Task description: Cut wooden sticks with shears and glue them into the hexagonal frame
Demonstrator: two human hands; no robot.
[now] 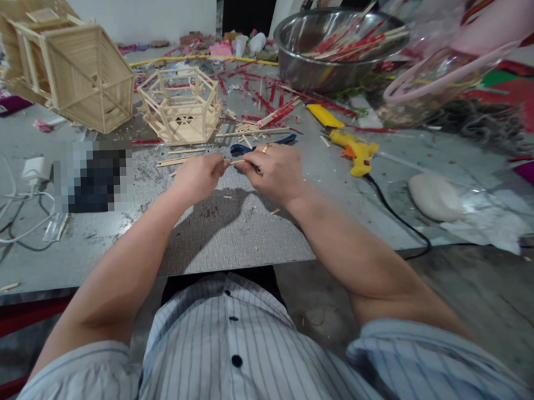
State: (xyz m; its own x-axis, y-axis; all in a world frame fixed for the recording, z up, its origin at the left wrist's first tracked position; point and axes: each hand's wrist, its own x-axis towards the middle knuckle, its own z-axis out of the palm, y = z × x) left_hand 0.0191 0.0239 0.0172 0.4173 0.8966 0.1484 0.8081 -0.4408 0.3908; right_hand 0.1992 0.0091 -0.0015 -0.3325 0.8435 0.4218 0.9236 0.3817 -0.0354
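Both hands meet over the middle of the table, fingertips close together. A short thin wooden stick (234, 162) shows between them. My left hand (202, 176) pinches its left end, and my right hand (275, 172), with a ring on one finger, pinches the right end. Just behind the right hand lies a pair of pliers with dark blue handles (286, 140), partly hidden by it. Several loose wooden sticks (173, 161) lie beyond the left hand. Behind them stands a small open six-sided frame of sticks (183, 112).
A larger six-sided stick structure (91, 78) stands at back left. At right are a yellow glue gun (357, 153) with a black cord and a white rounded object (434, 197). A steel bowl (295, 65) holds red and wooden sticks. A white charger (37, 171) lies left.
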